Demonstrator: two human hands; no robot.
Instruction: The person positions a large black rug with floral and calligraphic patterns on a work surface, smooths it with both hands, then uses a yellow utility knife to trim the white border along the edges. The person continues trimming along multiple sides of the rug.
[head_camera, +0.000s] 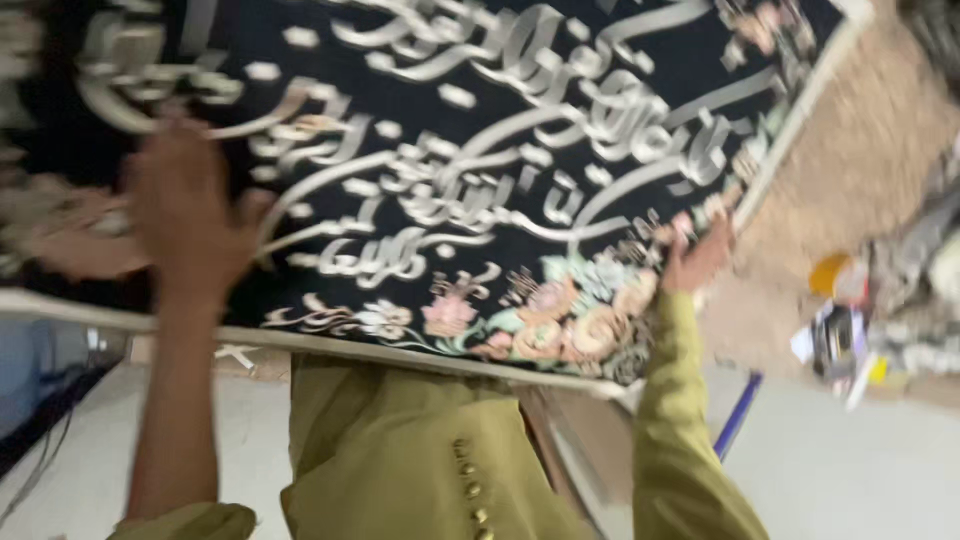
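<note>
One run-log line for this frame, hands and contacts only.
left hand: flat on black embroidered cloth | right hand: at cloth's floral border by the frame edge | grip: unclear, blurred

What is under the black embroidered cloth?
A pale frame edges the cloth; below it show an olive garment and grey floor. Anything directly beneath the cloth is covered.

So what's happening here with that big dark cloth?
A person in an olive-green garment is working at a large black embroidered cloth stretched on a pale frame. The left hand rests flat on the cloth, over the silvery stitched lettering. The right hand touches the cloth's edge by the corner with pink and green flowers. The picture is blurred, so finer detail is unclear. A clutter of small items lies off to the right.
</note>
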